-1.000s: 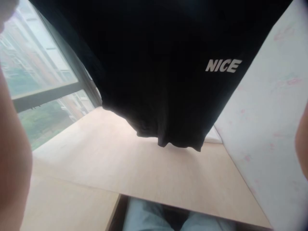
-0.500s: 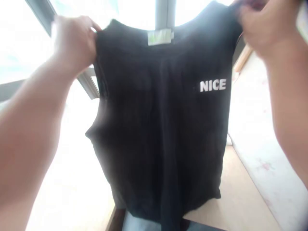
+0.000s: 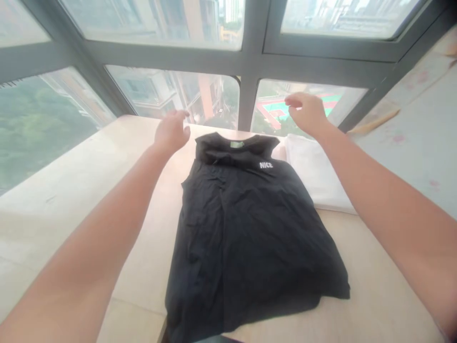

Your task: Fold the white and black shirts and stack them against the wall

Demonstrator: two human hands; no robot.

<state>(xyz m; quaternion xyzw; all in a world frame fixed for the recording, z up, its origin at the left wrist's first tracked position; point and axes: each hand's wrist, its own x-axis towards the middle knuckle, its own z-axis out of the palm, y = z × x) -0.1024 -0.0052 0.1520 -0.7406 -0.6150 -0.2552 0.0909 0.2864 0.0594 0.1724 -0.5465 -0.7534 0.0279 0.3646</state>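
Note:
A black sleeveless shirt [image 3: 264, 228] lies spread on the pale wooden surface [image 3: 139, 257], its neckline toward the window and its lower left part reaching the front edge. White letters reading NICE are on its upper right chest, and wrinkles run across its upper left part. My left hand [image 3: 173, 131] is in the air just left of the shirt's left shoulder, fingers apart and holding nothing. Beyond the right shoulder, my right hand [image 3: 306, 112] is raised, fingers curled; it no longer touches the shirt, and nothing shows in it.
A folded white cloth [image 3: 317, 176] lies right of the shirt, partly behind my right forearm. Grey window frames [image 3: 249, 62] stand along the back and left. At the right is a pale floral fabric or wall covering [image 3: 424, 157].
The shirt was held up by its shoulders in both hands; now it lies on the surface. Both hands have let go of it, and the view of the window is clearer.

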